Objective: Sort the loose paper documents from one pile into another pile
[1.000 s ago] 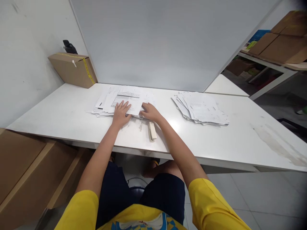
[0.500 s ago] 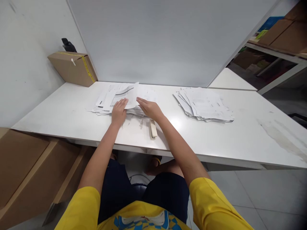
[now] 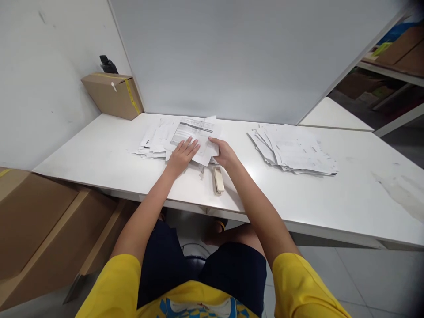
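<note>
two paper piles [image 3: 301, 150], one stapler [image 3: 218, 180] near the table's [image 3: 331, 198] front edge; left hand [image 3: 182, 157] spread open on one printed sheet [image 3: 194, 130] atop the left pile [image 3: 154, 139], right hand [image 3: 225, 153] gripping its side; it lies flatter than before.

Head camera here, looking forward and steeply down over the white rectangular tabletop [image 3: 298, 203], near edge mid-view.

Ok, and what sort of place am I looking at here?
Probably a small office or packing room: a stapler and loose stacks of printed sheets on a white desk, a taped cardboard box against the wall, and shelving with more cartons at the right.
</note>
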`<action>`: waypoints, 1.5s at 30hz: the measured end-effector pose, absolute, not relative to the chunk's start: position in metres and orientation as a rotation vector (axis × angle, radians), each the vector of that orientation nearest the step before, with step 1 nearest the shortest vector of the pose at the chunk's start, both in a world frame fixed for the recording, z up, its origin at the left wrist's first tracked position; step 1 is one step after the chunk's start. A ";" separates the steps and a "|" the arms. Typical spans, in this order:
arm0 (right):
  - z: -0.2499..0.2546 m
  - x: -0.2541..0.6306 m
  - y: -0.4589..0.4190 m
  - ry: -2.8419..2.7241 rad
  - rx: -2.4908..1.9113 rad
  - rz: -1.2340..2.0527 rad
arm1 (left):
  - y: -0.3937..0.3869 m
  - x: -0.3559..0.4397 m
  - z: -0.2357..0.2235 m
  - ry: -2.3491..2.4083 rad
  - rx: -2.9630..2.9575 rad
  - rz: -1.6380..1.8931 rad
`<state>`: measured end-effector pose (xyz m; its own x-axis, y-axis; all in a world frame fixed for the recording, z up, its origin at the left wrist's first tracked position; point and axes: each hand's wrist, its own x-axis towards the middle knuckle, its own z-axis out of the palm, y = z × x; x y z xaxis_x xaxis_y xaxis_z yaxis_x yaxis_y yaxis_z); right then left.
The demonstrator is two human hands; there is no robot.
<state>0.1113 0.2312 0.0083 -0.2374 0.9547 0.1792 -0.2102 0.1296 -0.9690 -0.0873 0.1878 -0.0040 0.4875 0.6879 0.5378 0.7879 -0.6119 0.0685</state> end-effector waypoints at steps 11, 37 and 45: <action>0.034 0.114 0.229 -1.268 -0.879 1.079 | 0.198 -0.098 -0.001 -1.466 -2.346 -1.072; -0.038 0.355 0.080 -0.561 -0.914 0.497 | 0.121 0.137 -0.020 -1.386 -2.820 -1.946; -0.052 0.355 0.082 -0.578 -1.065 0.472 | 0.107 0.128 -0.027 -1.538 -3.032 -1.691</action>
